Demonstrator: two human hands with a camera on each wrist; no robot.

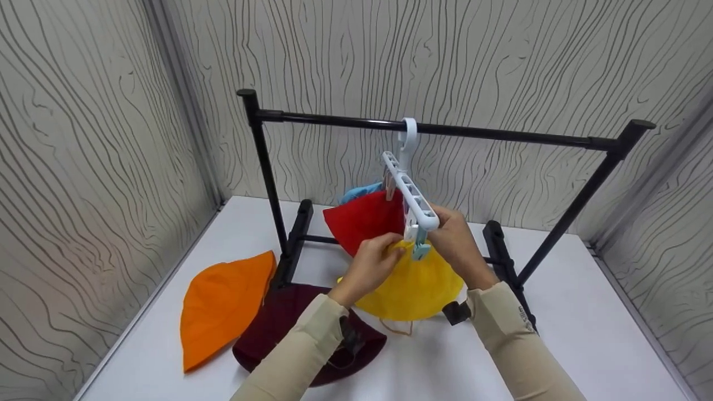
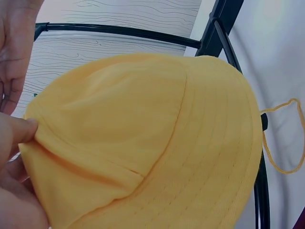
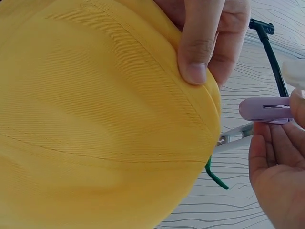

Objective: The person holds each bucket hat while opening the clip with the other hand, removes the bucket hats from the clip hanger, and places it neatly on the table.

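Note:
A yellow bucket hat [image 1: 415, 284] hangs below the near end of a white clip hanger [image 1: 415, 197]. My left hand [image 1: 370, 267] pinches the fabric at the top of its crown; thumb and fingers grip a fold there in the left wrist view. My right hand [image 1: 454, 236] is beside the hanger's near end, partly hidden behind the bar. In the right wrist view it holds a lilac clothespin [image 3: 264, 109] between thumb and fingers, a little apart from the hat. A pale blue clip [image 1: 421, 250] dangles from the hanger's end, in front of the yellow fabric.
The hanger hooks over a black rack's top rail [image 1: 345, 121]. A red hat [image 1: 365, 220] and a light blue hat [image 1: 362, 192] hang farther back on it. An orange hat [image 1: 225, 306] and a maroon hat [image 1: 289, 314] lie on the white table [image 1: 590, 323] at left.

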